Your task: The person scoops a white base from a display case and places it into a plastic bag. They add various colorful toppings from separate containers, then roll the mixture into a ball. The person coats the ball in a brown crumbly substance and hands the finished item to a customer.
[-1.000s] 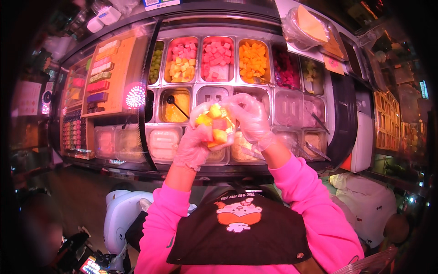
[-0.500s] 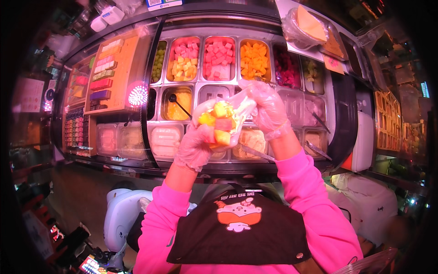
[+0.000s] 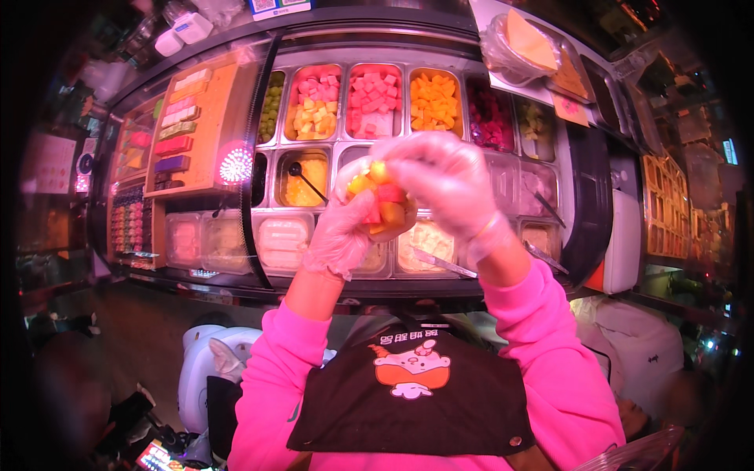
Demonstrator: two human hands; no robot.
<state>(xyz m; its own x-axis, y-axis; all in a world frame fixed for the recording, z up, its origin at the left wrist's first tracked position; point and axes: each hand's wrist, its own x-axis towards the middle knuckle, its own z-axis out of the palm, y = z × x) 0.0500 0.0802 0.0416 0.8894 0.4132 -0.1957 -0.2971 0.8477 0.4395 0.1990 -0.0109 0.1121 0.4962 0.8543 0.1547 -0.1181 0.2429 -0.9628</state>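
Both my hands wear clear plastic gloves above the trays. My left hand [image 3: 339,234] is closed around a bundle of fruit cubes [image 3: 385,208], yellow, orange and red, with its thumb resting against them. Any sheet around the fruit is mostly hidden by my hands. My right hand [image 3: 448,177] comes over from the right. Its fingers are bent together at the far upper edge of the bundle, beside a yellow cube; what they pinch is hidden. Under my hands lies a tray of creamy pale filling [image 3: 428,243] with a metal spatula [image 3: 441,263] in it.
Behind stand metal pans of pink cubes [image 3: 375,98], orange cubes [image 3: 434,102] and dark red fruit [image 3: 491,118]. A pan of yellow pulp [image 3: 302,188] holds a black spoon. Left is a wooden box [image 3: 208,125] of coloured blocks; far right, a bagged stack of pale sheets [image 3: 530,43].
My right hand has stopped stretching a thin whitish sheet out to the right and has come left over the fruit. My left hand has shifted slightly and its thumb now presses on the cubes.
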